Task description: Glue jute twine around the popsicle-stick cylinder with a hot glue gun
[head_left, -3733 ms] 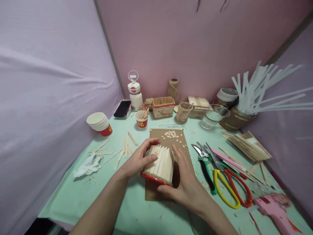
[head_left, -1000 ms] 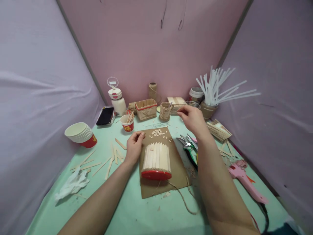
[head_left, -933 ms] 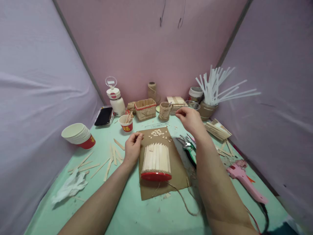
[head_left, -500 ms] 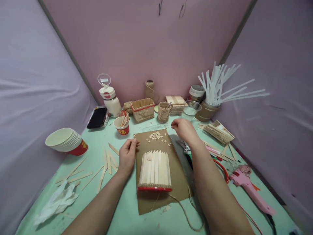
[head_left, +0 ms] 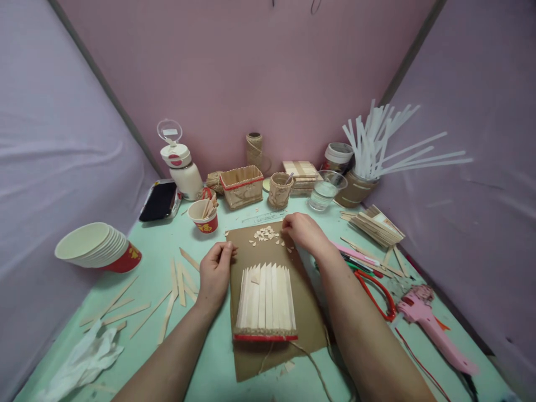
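A brown cardboard sheet (head_left: 307, 312) lies in front of me. On it rests a panel of pale craft sticks (head_left: 266, 298) with pointed tops and a red-edged, braided base. Behind the panel is a scatter of small petal-shaped wood chips (head_left: 266, 234). My left hand (head_left: 215, 273) is closed at the cardboard's left edge, thumb against curled fingers; what it pinches is hidden. My right hand (head_left: 305, 233) has its fingers pinched together at the sheet's upper right, beside the chips. Anything between those fingertips is too small to make out.
Loose sticks (head_left: 173, 285), a crumpled tissue (head_left: 86, 363) and stacked paper cups (head_left: 98, 248) lie left. At the right are red-handled pliers (head_left: 387, 301) and a pink glue gun (head_left: 438, 329). Along the back stand a basket (head_left: 243, 192) and a water cup (head_left: 322, 195).
My right hand has moved down and left, closer to the wood chips. My left hand stays by the cardboard's left edge. The camera view has shifted slightly.
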The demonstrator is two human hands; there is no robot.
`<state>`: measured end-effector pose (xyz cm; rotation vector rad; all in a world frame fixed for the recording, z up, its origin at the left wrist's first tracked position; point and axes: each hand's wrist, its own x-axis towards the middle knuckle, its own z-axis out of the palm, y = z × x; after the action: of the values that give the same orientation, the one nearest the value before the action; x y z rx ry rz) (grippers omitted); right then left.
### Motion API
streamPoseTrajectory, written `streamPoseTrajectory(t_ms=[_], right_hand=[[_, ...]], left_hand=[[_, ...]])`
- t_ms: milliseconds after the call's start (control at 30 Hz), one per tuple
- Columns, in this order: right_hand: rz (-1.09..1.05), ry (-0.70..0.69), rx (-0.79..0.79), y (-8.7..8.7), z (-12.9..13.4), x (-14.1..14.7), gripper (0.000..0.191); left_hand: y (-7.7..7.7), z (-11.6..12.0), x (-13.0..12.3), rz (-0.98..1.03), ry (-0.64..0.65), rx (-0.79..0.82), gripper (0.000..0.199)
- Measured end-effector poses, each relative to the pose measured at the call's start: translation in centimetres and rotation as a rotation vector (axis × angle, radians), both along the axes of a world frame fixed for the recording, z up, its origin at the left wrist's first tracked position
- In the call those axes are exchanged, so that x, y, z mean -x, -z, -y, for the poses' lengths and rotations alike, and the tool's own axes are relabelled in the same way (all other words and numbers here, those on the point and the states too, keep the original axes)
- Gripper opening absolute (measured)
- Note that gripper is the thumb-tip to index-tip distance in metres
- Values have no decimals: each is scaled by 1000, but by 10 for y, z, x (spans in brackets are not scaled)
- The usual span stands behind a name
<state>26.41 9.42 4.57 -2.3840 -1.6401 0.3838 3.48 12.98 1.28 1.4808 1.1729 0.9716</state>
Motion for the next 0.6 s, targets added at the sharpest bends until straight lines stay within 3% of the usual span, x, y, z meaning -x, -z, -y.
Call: streamPoseTrajectory(t_ms=[200,467,600], right_hand=[[4,-37,-21,-5,4,-1,17],[-104,-111,26,7,-1,1,16],[-92,-144,-51,13,-5,7,14]], left_hand=[[3,0,0,26,1,11,34],[4,-1,1,11,21,20,36],[6,-1,1,1,28,12,37]])
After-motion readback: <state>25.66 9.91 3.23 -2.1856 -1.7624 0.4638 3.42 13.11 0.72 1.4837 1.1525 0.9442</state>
